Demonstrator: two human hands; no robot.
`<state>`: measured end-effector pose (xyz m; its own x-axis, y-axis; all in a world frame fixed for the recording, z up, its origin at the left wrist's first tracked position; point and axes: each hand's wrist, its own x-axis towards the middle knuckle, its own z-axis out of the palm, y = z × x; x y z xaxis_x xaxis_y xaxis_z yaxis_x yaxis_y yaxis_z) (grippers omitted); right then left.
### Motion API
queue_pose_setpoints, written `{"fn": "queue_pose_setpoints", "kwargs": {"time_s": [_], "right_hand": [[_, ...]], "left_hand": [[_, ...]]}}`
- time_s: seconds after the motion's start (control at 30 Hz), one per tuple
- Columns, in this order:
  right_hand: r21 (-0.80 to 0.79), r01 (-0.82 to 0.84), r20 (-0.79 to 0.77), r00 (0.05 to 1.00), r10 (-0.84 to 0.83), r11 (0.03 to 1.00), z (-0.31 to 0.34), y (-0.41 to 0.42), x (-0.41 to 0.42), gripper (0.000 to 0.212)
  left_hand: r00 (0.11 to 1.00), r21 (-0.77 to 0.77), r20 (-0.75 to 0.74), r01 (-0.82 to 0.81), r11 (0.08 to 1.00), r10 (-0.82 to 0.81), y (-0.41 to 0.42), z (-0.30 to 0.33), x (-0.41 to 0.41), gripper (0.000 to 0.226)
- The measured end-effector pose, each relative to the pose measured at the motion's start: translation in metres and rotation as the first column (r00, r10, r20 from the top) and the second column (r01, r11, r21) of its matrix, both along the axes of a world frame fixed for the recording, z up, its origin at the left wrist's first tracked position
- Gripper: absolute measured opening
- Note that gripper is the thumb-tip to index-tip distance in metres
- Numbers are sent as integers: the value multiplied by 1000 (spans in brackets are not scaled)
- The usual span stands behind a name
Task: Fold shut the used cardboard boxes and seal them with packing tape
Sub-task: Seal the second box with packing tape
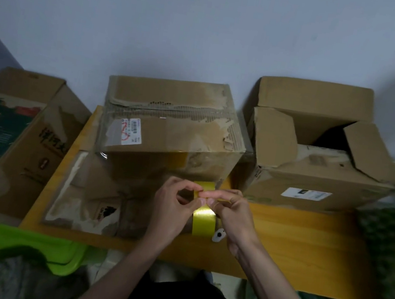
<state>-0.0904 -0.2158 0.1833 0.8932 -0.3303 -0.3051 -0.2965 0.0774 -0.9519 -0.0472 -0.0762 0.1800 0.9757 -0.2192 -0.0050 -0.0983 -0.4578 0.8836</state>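
Note:
A worn cardboard box (169,124) with its top flaps folded down stands in the middle of a low wooden table (293,235). A strip of yellow packing tape (203,220) runs from the box's front face down toward me. My left hand (172,204) and my right hand (230,210) meet in front of the box, and both pinch the tape strip between thumb and fingers. The roll itself is hidden behind my hands. A flattened piece of cardboard (87,194) lies under the box on the table.
A second box (319,152) with its flaps standing open sits at the right on the table. A printed box (11,137) stands at the left. A small white object (219,235) lies by my right wrist. A green plastic lid (28,247) lies on the floor.

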Motion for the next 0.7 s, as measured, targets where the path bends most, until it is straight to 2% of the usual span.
{"fn": "queue_pose_setpoints", "kwargs": {"time_s": [0.13,0.27,0.37,0.43,0.57,0.7], "right_hand": [[-34,-38,30,999,39,999,7,-15,0,32],[-83,-97,56,993,102,992,17,-27,2,33],[-25,-159,80,984,161,987,22,-39,5,54],[16,-145,76,987,143,989,21,-48,7,68],[118,-101,32,995,97,988,18,-56,4,65],[159,-190,-19,981,195,969,13,-62,-6,81]], "left_hand": [[999,34,46,-26,999,24,-16,3,-2,17],[998,-33,-5,-59,998,59,-23,16,5,13],[997,-17,30,-66,998,66,-28,20,10,7],[997,-4,42,-58,998,58,-32,20,10,6],[995,-51,40,-90,995,92,-45,20,12,11],[993,-28,39,-112,993,113,-59,14,19,15]]}}
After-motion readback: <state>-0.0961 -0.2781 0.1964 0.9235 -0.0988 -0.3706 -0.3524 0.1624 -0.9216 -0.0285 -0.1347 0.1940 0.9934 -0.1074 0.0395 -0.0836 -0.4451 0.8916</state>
